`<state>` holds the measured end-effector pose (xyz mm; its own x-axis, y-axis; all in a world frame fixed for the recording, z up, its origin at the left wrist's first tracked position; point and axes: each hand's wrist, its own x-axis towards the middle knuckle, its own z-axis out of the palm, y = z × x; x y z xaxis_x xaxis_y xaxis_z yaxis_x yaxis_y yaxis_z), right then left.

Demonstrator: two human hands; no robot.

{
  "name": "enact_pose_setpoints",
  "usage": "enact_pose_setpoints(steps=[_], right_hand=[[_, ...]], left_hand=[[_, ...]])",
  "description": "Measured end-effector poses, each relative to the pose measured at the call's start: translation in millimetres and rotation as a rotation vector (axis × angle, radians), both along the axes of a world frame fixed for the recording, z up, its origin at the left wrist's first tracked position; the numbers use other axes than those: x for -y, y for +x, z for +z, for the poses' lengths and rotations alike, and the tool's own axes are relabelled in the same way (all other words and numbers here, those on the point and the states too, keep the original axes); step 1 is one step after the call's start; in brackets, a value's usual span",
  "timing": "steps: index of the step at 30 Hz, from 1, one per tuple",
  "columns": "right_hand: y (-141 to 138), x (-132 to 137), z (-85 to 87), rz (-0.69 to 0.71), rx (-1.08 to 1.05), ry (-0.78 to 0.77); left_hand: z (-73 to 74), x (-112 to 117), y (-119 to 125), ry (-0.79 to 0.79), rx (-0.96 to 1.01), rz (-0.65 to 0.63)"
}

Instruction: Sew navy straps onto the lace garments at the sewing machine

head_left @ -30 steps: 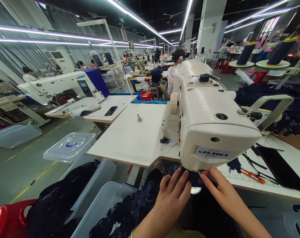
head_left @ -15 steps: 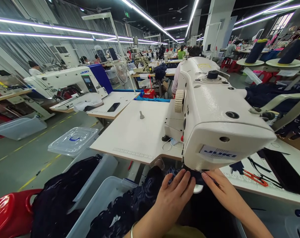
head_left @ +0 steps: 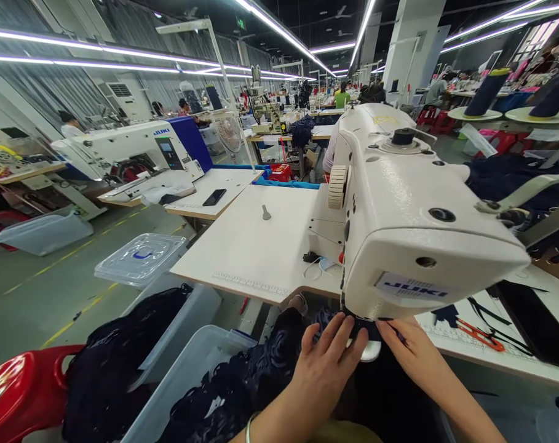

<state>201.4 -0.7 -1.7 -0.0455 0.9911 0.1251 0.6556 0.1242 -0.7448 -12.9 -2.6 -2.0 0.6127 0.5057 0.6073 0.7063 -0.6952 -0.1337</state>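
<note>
A white JUKI sewing machine (head_left: pixel 399 215) stands on a cream table (head_left: pixel 256 246) in front of me. Dark navy lace fabric (head_left: pixel 261 375) runs from under the machine head down into a clear bin at the lower left. My left hand (head_left: pixel 328 363) lies flat on the fabric with fingers spread, just left of the needle area. My right hand (head_left: pixel 411 354) presses the fabric on the right side, fingers stretched toward the machine head. The needle and presser foot are hidden under the machine head.
Red-handled scissors (head_left: pixel 479 332) lie on the table at right. A clear bin (head_left: pixel 187 369) and a bin lid (head_left: pixel 141 258) sit at lower left, beside a red stool (head_left: pixel 16 387). Another JUKI machine (head_left: pixel 136 154) and a phone (head_left: pixel 213 197) are on the left table. Other workers sit far back.
The view has drifted slightly closer and to the left. Both hands have stayed on the fabric under the machine head, shifting only a little.
</note>
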Motion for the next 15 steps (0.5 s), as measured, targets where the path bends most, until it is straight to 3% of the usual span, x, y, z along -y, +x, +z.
enact_pose_setpoints(steps=[15], right_hand=[[-2.6, -4.2, -5.6, -0.043, -0.013, 0.005]], left_hand=[[-4.5, 0.3, 1.9, 0.011, -0.002, 0.020]])
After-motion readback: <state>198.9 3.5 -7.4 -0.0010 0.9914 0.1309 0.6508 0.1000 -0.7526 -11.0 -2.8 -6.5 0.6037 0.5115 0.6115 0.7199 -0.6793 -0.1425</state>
